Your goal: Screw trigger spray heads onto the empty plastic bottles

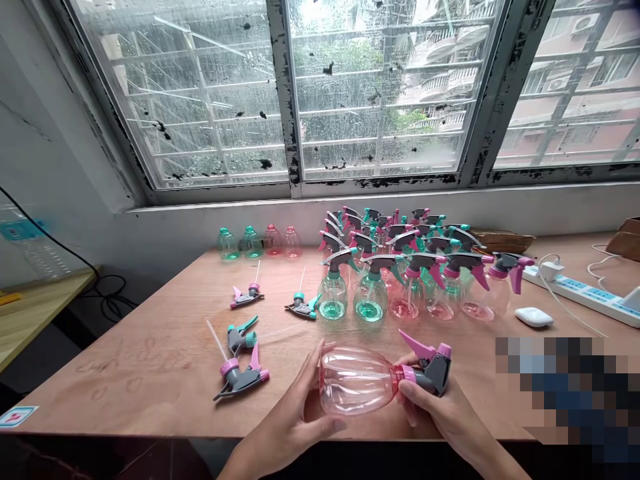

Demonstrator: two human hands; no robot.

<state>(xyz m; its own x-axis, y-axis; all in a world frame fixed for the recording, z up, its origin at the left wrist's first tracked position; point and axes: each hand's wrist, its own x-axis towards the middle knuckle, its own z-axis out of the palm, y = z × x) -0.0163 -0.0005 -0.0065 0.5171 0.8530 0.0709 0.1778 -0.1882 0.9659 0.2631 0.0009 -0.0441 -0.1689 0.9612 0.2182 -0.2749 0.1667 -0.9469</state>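
A clear pink spray bottle (357, 380) lies sideways in the air above the table's front edge, held between both hands. My left hand (305, 407) cups its base, thumb below and fingers behind. At the neck, my right hand (435, 407) grips the pink collar of the grey and pink spray head (434, 370), which sits on the bottle's mouth. To the left lie loose spray heads with thin tubes: a grey and pink one (243, 379) nearest, a grey and teal one (241, 337) just behind it, and further back another pink one (247, 295) and another teal one (303, 307).
Several green and pink bottles with spray heads (370, 293) stand grouped at the back. Headless bottles (251, 242) line the back left. On the right are a white case (534, 317), a power strip (580, 290) with cables and a blurred patch (575, 393). Windows rise behind.
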